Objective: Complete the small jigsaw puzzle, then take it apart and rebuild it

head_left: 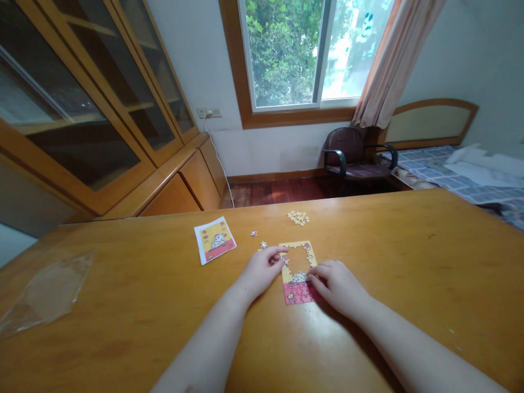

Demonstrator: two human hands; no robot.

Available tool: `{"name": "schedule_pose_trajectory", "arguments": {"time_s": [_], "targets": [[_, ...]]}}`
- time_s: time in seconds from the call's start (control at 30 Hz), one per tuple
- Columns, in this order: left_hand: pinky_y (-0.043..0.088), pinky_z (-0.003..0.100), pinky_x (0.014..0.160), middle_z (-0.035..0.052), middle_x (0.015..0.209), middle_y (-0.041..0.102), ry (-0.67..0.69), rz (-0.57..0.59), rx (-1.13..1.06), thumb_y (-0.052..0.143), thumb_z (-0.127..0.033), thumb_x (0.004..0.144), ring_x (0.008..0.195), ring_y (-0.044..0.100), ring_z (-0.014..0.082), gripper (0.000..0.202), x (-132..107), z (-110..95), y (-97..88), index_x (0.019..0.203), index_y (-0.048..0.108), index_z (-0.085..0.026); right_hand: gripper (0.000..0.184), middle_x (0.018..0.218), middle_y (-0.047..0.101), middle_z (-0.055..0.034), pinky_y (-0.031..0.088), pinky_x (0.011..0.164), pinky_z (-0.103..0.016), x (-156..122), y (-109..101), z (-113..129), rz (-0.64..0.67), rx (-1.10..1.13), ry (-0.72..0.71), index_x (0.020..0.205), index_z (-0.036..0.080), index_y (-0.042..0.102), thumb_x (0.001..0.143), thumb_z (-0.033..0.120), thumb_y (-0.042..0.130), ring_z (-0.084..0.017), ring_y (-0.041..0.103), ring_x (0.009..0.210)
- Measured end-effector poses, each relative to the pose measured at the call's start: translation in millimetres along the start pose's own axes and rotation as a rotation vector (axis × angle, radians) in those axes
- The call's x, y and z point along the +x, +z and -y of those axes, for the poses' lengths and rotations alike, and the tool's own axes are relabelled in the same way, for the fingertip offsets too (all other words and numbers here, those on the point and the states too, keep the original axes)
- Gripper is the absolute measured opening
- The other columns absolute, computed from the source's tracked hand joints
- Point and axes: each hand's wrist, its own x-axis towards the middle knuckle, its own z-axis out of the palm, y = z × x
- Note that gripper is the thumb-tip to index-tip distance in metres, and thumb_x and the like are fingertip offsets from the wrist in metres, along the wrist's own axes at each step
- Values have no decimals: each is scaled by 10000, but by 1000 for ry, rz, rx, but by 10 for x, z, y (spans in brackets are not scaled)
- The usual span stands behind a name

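A small jigsaw puzzle lies on the wooden table, its yellow frame joined at the top and sides, red strip at the bottom, with a bare gap in the middle. My left hand rests at the puzzle's left edge, fingers curled, fingertips touching the yellow border. My right hand presses its fingertips on the puzzle's lower right part, fingers bent. Whether either hand holds a piece is hidden. A pile of loose pieces lies beyond the puzzle. Two stray pieces lie to the left.
A picture card showing the finished design lies left of the puzzle. A clear plastic bag lies at the table's left end. Beyond the table stand a glass-door cabinet, a dark armchair and a bed.
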Motion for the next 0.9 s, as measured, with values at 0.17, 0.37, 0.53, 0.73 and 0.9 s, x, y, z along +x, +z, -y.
{"name": "schedule_pose_trajectory", "arguments": {"time_s": [0.17,0.37,0.53,0.73,0.9], "targets": [[466,245,669,19,752,658,-50,112,-144,624,-232,735,709,605,139,131,-43,-33,111,835,646,-152,251,840,711,-37,403,773,-318,-3,0,-4,-11,22,16,848,217,719,896,255,476,-184,616,801],[459,240,661,17,784,690,-72,219,62,650,-269,710,729,607,146,142,-95,-54,202,798,713,-177,253,820,708,-33,402,766,-317,-11,-23,15,2,14,31,844,217,721,894,249,476,-184,613,797],[423,250,663,0,787,698,-50,196,369,624,-240,711,747,610,155,109,-116,-128,200,773,710,-216,250,810,701,-33,399,764,-313,-2,-15,15,3,13,22,828,212,714,892,237,474,-179,610,796],[392,246,630,11,789,670,52,141,449,553,-289,782,730,584,156,146,-121,-150,151,803,675,-210,227,806,691,-36,392,768,-313,-30,-18,8,6,-5,-58,866,217,717,893,250,494,-174,599,788],[361,233,591,-12,694,628,130,202,522,556,-290,790,657,556,144,160,-111,-135,33,862,686,-232,213,767,669,-33,376,767,-312,-71,-58,73,115,-33,-261,891,250,726,896,262,513,-165,585,767]]}}
